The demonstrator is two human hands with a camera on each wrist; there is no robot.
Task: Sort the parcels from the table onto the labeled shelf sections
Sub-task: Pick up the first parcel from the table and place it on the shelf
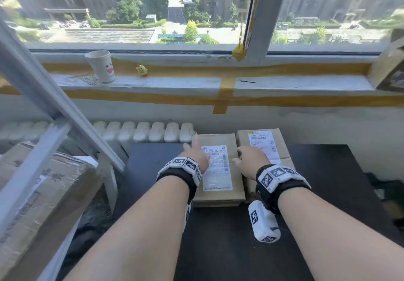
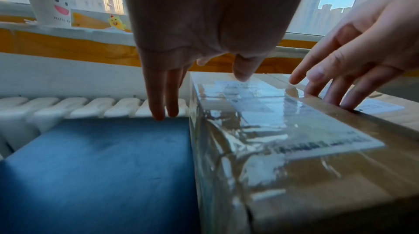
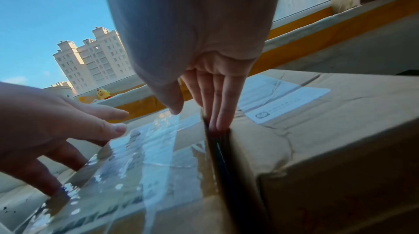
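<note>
Head view shows our two bare forearms reaching over a dark rectangular table (image 1: 328,171) toward two brown cardboard parcels lying side by side at its far edge, their long sides almost touching. Our left hand (image 1: 194,156) sits at the left edge of the left tape-wrapped cardboard parcel with a white shipping label (image 1: 218,191); its fingers (image 2: 158,101) are straight and hang down beside the parcel's left wall, while the thumb lies over the glossy top. Our right hand (image 1: 251,158) reaches into the narrow gap between the two parcels: in the right wrist view its straight fingers (image 3: 223,108) slip down into that dark slot, with the thumb over the left parcel's top. Neither hand has closed on the parcel. The right creased cardboard parcel with a white label (image 1: 271,143) lies just beside it, partly under our right wrist.

On the windowsill (image 1: 295,83) stand a white paper cup with a smiling face (image 1: 101,66) and a small yellow chick figurine (image 1: 142,70). A white ribbed radiator (image 1: 150,132) runs below. At left, a grey metal shelf frame (image 1: 43,88) holds a large taped cardboard box (image 1: 43,193).
</note>
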